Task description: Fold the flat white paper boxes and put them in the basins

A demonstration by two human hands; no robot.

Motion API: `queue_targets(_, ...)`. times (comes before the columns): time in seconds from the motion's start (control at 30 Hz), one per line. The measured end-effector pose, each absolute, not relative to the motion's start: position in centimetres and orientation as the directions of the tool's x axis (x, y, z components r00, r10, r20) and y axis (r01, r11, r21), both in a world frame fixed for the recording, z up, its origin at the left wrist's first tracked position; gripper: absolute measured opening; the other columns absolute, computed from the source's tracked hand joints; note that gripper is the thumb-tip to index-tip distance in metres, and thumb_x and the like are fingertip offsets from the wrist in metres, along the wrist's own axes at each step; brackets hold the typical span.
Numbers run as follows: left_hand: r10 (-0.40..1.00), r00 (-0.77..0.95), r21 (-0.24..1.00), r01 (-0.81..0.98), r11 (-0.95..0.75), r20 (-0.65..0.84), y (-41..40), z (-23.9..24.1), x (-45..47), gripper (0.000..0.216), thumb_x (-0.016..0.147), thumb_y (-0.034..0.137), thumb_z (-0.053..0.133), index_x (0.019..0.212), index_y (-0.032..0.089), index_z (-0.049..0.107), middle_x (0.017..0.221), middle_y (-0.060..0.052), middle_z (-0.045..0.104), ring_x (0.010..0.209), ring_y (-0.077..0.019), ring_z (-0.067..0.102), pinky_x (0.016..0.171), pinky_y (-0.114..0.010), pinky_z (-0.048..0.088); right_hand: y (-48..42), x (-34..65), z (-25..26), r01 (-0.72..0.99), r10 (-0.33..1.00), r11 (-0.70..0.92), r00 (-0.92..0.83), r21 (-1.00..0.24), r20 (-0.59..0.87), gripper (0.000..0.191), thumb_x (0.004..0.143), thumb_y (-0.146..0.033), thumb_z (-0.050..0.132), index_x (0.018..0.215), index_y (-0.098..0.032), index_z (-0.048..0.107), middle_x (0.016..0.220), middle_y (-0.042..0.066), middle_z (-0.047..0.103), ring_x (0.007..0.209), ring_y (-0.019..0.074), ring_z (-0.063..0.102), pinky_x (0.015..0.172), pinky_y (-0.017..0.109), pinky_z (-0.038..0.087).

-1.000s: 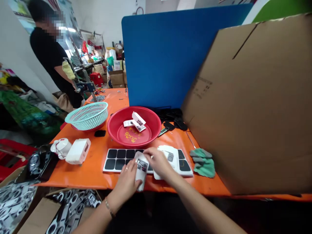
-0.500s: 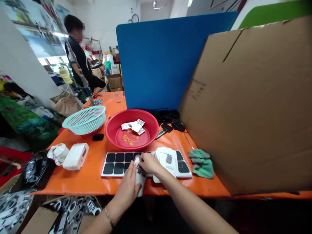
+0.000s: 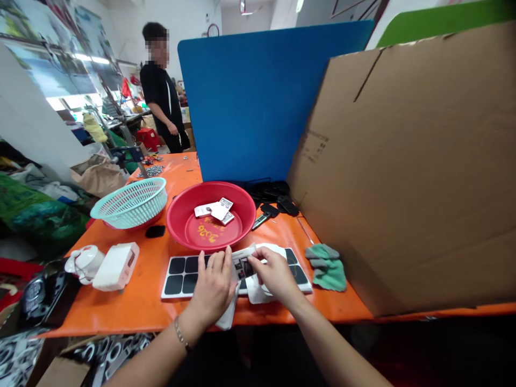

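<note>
My right hand (image 3: 275, 270) pinches the edge of a white printed card (image 3: 243, 266) with small dark pictures on it. My left hand (image 3: 213, 285) lies against the card's left side, fingers close together over it. From under the left palm sticks out a white packet-like piece (image 3: 228, 315); its upper part is hidden, and whether it joins the card I cannot tell. Beneath both hands lies a sheet of black rounded-square pads (image 3: 176, 283). White cards (image 3: 258, 294) rest on its right part, partly covered by my right hand.
A red basin (image 3: 171, 226) holding several small white boxes (image 3: 221, 208) stands behind the sheet. Left are a pale green basket (image 3: 131, 203), a white device (image 3: 116, 266) and a black phone-like slab (image 3: 155, 231). Right lie a green cloth (image 3: 327, 267) and a large cardboard panel (image 3: 411, 177).
The white piece has gone from upright between my hands to a card held flatter, its printed face showing. My right hand has moved right. The person behind has turned and stands straighter.
</note>
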State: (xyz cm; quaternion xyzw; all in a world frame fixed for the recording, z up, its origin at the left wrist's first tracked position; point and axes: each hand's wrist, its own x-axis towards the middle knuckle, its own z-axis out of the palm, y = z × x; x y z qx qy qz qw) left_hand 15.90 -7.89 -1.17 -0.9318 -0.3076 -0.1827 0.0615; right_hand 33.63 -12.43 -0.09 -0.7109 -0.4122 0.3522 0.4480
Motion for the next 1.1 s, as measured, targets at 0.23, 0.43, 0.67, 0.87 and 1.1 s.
queue_targets(0.23,0.182,0.902,-0.118,0.245,-0.962,0.39,-6.6,1.1,17.0,0.066,0.083,0.018,0.048,0.144,-0.001,0.029,0.118,-0.022,0.057,0.11,-0.0331,0.054,0.105,-0.056,0.035,-17.0,33.5,0.1,-0.118,0.886,-0.197,0.403,-0.973,-0.228,0.047,0.076,-0.065,0.061,0.084,-0.019,0.052,0.059,0.002,0.066,0.039,0.0118,0.053,0.039,0.021,0.038)
queue_targets(0.43,0.115,0.912,-0.107,0.17,-0.98,0.394,-6.8,1.1,16.7,0.068,0.08,0.014,0.05,0.142,-0.003,0.029,0.114,-0.023,0.056,0.102,-0.0336,0.055,0.095,-0.05,0.045,-18.9,34.9,0.7,-0.42,0.939,-0.287,0.056,-0.861,-0.34,0.043,0.079,-0.049,0.07,0.1,-0.013,0.058,0.051,0.0,0.063,0.035,0.0049,0.045,0.034,0.012,0.025)
queue_targets(0.67,0.095,0.927,-0.042,0.118,-0.992,0.363,-7.9,0.6,16.4,0.061,0.079,0.018,0.052,0.135,-0.001,0.037,0.106,-0.022,0.061,0.097,-0.0337,0.059,0.092,-0.051,0.047,-19.1,33.7,1.1,-0.423,0.915,-0.404,-0.202,-0.811,-0.35,0.041,0.08,-0.046,0.072,0.102,-0.013,0.062,0.09,0.01,0.072,0.062,0.0145,0.071,0.034,0.012,0.036)
queue_targets(0.87,0.219,0.942,0.161,0.182,-0.97,0.253,-8.8,1.2,15.9,0.036,0.094,0.025,0.046,0.124,0.004,0.051,0.096,-0.017,0.067,0.086,-0.0285,0.064,0.078,-0.042,0.054,-18.6,33.4,1.0,-0.216,0.911,-0.402,-0.188,-0.89,-0.366,0.052,0.081,-0.061,0.062,0.089,-0.009,0.065,0.059,0.004,0.067,0.044,0.0101,0.061,0.032,0.013,0.031)
queue_targets(1.1,0.451,0.873,0.615,0.256,-0.746,0.184,-9.1,1.8,15.3,0.03,0.098,0.028,0.039,0.087,0.016,0.065,0.074,-0.005,0.067,0.065,-0.0175,0.062,0.061,-0.025,0.045,-18.0,34.0,2.8,-0.01,0.96,-0.279,-0.028,-0.96,-0.279,0.048,0.082,-0.061,0.058,0.089,-0.014,0.064,0.064,0.002,0.065,0.04,0.009,0.053,0.034,0.017,0.029)
